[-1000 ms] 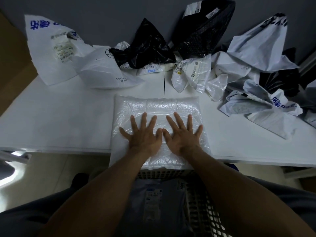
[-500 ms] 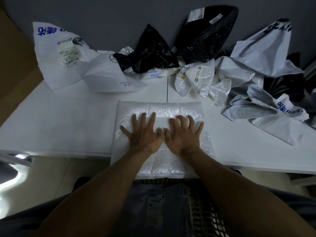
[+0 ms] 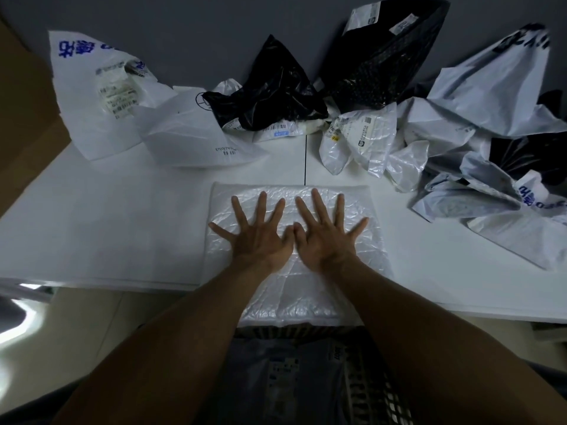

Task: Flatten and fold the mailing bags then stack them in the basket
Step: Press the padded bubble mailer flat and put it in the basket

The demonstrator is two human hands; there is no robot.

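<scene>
A crinkled white bubble mailing bag (image 3: pixel 362 271) lies flat on the white table (image 3: pixel 116 216), its near end hanging over the front edge. My left hand (image 3: pixel 260 237) and my right hand (image 3: pixel 325 237) press down on it side by side, palms flat, fingers spread wide, thumbs touching. Below the table edge, between my forearms, stands a dark mesh basket (image 3: pixel 377 394) holding a flattened grey bag with a label (image 3: pixel 282 375).
Along the wall at the back lies a heap of crumpled bags: a white one with blue print (image 3: pixel 92 96), a white one (image 3: pixel 190 139), two black ones (image 3: pixel 270 87) (image 3: pixel 386 56), and several white and grey ones (image 3: pixel 491 124) at the right. Cardboard (image 3: pixel 21 118) stands left.
My fingers, slightly bent half a second ago, have stretched out and spread wider on the bag. Both hands slid a little farther from me. The bag looks flatter.
</scene>
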